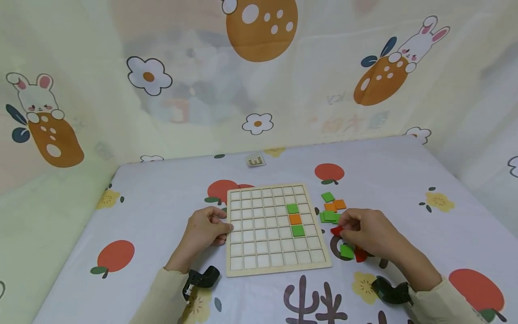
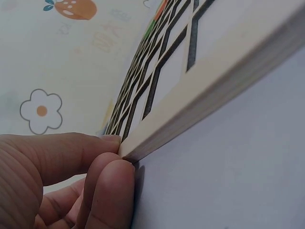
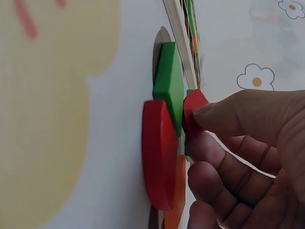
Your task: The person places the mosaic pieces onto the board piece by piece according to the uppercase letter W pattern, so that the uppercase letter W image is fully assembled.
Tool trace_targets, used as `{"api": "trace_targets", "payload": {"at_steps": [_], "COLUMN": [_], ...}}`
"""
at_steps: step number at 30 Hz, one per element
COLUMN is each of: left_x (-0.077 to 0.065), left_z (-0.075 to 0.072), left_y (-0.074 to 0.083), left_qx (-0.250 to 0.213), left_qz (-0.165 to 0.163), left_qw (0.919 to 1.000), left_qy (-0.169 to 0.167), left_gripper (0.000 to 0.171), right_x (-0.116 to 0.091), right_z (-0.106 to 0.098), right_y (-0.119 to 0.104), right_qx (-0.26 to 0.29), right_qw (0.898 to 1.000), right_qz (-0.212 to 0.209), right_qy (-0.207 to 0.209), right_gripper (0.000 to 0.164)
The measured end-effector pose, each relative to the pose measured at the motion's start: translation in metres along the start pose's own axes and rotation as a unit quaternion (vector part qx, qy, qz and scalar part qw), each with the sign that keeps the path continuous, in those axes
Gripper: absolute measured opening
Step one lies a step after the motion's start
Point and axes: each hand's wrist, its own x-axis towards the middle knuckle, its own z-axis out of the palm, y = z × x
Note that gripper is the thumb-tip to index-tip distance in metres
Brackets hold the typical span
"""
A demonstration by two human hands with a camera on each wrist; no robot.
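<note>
A pale wooden grid board [image 1: 279,271] lies on the cloth. Green [image 1: 292,209], orange [image 1: 295,219] and green [image 1: 297,231] square tiles fill part of one column toward its right side. My left hand [image 1: 203,229] pinches the board's left edge; the left wrist view has the thumb and a finger [image 2: 71,150] at the frame. Between thumb and forefinger, my right hand [image 1: 372,231] holds a small red piece [image 3: 191,109], right of the board. Below that hand lie a loose green tile [image 1: 346,251] and another red piece [image 1: 360,255] with a curved side.
Loose green [image 1: 328,196] and orange [image 1: 340,204] tiles lie right of the board, with several green ones [image 1: 328,217] overlapping. A small patterned square [image 1: 256,159] sits at the back, before a printed curtain [image 1: 194,135]. Black devices [image 1: 204,278] are at both wrists.
</note>
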Motion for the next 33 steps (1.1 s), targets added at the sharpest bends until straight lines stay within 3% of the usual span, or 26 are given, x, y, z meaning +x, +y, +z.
{"api": "trace_targets", "payload": {"at_steps": [9,14,24,33], "left_x": [0.0,-0.001,-0.001,0.001], "left_z": [0.001,0.002,0.0,-0.001], "left_y": [-0.001,0.0,0.001,-0.001], "left_qx": [-0.001,-0.001,-0.003,-0.009], "left_qz": [0.002,0.005,0.006,0.007], "left_qw": [1.0,1.0,1.0,0.9999], "left_qy": [-0.004,-0.004,-0.003,-0.005], "left_gripper": [0.03,0.03,0.029,0.03], "right_x": [-0.001,-0.002,0.002,0.011], "right_z": [-0.001,0.0,0.009,0.018], "right_y": [-0.004,-0.008,-0.022,-0.035], "right_qx": [0.008,0.059,0.127,0.153], "right_qw": [1.0,0.998,0.988,0.979], "right_qz": [-0.005,-0.018,-0.065,-0.084], "right_qy": [0.004,-0.003,-0.057,-0.103], "right_gripper": [0.007,0.014,0.024,0.01]}}
